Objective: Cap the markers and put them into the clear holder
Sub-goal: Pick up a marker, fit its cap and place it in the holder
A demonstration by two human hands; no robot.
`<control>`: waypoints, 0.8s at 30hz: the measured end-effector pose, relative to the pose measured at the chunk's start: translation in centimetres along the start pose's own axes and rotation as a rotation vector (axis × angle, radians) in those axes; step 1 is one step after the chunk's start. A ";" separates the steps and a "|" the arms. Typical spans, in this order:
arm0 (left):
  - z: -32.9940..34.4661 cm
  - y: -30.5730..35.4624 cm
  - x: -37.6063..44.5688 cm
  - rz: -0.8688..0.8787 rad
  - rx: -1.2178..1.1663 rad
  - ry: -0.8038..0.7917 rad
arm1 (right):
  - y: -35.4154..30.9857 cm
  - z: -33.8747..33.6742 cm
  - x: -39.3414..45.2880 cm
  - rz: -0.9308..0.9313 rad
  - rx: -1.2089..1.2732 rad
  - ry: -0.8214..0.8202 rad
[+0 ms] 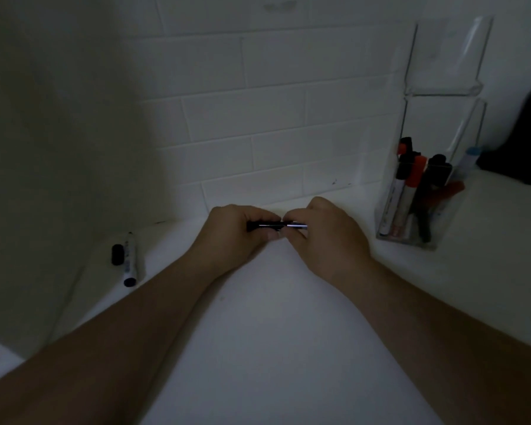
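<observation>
Both hands, left [236, 231] and right [319, 234], grip one marker [276, 225].

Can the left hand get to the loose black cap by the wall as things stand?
Probably not yet: the left hand grips the black marker together with the right hand. The path across the counter to the loose cap beside the uncapped marker looks unobstructed.

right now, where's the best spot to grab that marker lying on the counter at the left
Grip the marker around mid-barrel, coming from above with the left hand. It lies flat, pointing away, its loose cap beside it on the left, so pinch across its width.
</observation>
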State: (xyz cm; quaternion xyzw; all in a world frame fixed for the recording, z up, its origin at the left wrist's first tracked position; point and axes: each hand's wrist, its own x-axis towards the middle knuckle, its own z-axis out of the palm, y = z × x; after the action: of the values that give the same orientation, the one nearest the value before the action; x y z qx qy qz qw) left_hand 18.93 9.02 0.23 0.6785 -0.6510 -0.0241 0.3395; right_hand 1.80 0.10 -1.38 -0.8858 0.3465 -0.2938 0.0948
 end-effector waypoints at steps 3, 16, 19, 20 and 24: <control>-0.3 -0.3 0.1 -0.035 0.001 -0.033 | 0.0 -0.1 0.0 0.004 -0.010 -0.002; 0.4 0.2 0.2 -0.058 0.030 0.078 | -0.3 -0.6 -0.1 0.002 -0.059 0.020; 0.5 0.3 0.1 0.004 0.046 0.105 | -0.4 -0.6 -0.3 0.013 0.006 0.011; 0.6 0.5 0.0 0.011 0.039 0.107 | -0.5 -0.5 -0.4 0.011 0.014 0.002; 0.7 1.2 -0.4 0.038 0.014 0.098 | -0.9 -0.9 -0.5 0.067 -0.094 -0.033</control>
State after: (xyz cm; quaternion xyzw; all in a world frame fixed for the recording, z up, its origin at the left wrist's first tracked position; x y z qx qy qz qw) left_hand 17.50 9.17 0.13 0.6688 -0.6465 0.0201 0.3667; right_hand 1.47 1.19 -0.52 -0.8820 0.3877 -0.2590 0.0686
